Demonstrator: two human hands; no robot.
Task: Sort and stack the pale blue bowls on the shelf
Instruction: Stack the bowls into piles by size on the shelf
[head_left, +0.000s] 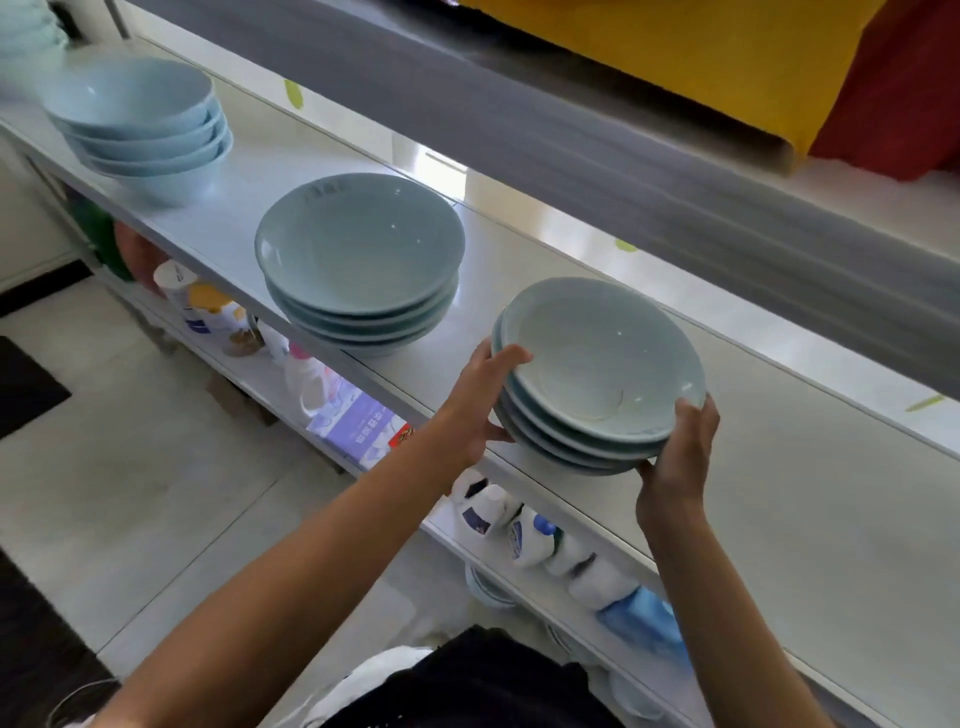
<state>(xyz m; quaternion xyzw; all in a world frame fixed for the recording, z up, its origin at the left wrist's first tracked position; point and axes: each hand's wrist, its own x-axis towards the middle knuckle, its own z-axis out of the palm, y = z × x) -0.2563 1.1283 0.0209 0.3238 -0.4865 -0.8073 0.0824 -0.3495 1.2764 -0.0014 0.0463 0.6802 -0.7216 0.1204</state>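
The left hand (483, 410) and right hand (680, 457) grip opposite rims of the tilted bowl stack (597, 374), right of centre — the middle stack (358, 260) lies up-left, nearer the left hand.

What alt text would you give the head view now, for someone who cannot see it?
The left hand and the right hand grip a stack of pale blue bowls from either side at the front of a white shelf. A middle stack and a far stack of similar bowls stand farther left on it.

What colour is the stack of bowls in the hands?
Pale blue bowl stack; clearest in head view.
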